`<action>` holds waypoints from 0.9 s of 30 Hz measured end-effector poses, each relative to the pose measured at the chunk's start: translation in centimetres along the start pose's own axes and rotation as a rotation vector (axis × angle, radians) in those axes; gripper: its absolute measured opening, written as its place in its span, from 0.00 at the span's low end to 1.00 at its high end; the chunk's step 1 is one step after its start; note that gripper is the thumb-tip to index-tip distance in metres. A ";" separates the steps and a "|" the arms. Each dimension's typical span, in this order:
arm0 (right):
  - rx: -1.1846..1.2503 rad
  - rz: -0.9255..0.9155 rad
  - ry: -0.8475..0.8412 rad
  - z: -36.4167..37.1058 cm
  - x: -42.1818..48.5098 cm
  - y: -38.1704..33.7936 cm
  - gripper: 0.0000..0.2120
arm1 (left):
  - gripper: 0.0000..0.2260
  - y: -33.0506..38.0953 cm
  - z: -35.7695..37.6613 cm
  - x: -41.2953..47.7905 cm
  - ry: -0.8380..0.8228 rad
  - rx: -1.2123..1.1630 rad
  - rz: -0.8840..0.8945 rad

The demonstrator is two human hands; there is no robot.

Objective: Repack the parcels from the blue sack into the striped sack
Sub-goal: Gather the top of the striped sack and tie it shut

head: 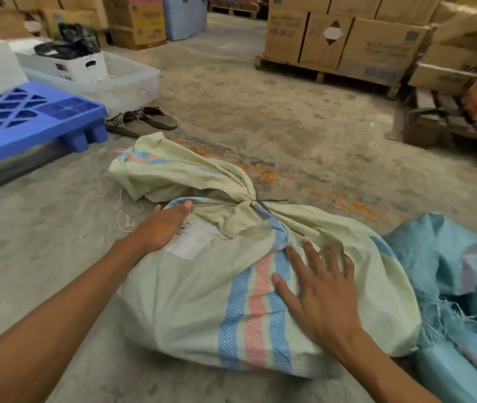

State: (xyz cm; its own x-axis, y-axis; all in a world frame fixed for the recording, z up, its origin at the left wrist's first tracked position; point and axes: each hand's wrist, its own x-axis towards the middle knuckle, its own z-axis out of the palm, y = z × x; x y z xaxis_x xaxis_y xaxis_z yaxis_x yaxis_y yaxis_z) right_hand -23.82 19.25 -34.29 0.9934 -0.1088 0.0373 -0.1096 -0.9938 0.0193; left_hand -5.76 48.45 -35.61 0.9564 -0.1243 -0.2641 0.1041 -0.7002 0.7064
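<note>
Pressing: both hands lie flat on the striped sack (231,286), which sits full and bulging on the concrete floor (289,126).
Left hand (164,225): open, palm down on the sack's upper left shoulder, beside a white label (193,239); it grips nothing and looks placed to steady the load.
Right hand (321,295): open with fingers spread, resting on the sack just right of its blue and pink stripes; nothing is held, the palm seems to be settling the contents.
Neck: gathered and cinched with a dark tie (266,202) at the sack's far end, loose cloth flopped beyond it, so the parcels inside are shut in and hidden.
Blue sack (458,286): crumpled and slack, touching the striped sack's right side; it looks emptied.
Stage: judged near finished, the repacking apparently done and the bundle being checked.
Beyond: sandals (144,120) past the sack's far end, blue pallet (28,123) to its far left.
</note>
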 end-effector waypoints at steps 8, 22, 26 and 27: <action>0.458 0.006 0.070 -0.8 3.1 -2.6 0.33 | 0.41 -0.5 -0.4 -10.3 0.088 0.089 0.139; 0.362 -0.163 -0.238 -4.1 0.6 -1.2 0.37 | 0.51 0.1 1.0 -15.1 0.157 0.327 0.059; 0.439 -0.176 0.185 -9.2 -2.8 6.5 0.26 | 0.45 8.3 4.7 -14.7 0.265 0.221 0.226; 0.385 -0.155 0.247 -10.2 -3.5 9.1 0.24 | 0.42 10.9 6.0 -14.9 0.248 0.197 0.275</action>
State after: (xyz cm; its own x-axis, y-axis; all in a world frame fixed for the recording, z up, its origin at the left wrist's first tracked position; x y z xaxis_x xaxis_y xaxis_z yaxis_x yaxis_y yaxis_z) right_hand -28.64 10.84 -24.05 0.9539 0.0041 0.3002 0.1066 -0.9394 -0.3259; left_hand -20.53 38.45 -27.92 0.9805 -0.1690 0.1002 -0.1955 -0.7884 0.5832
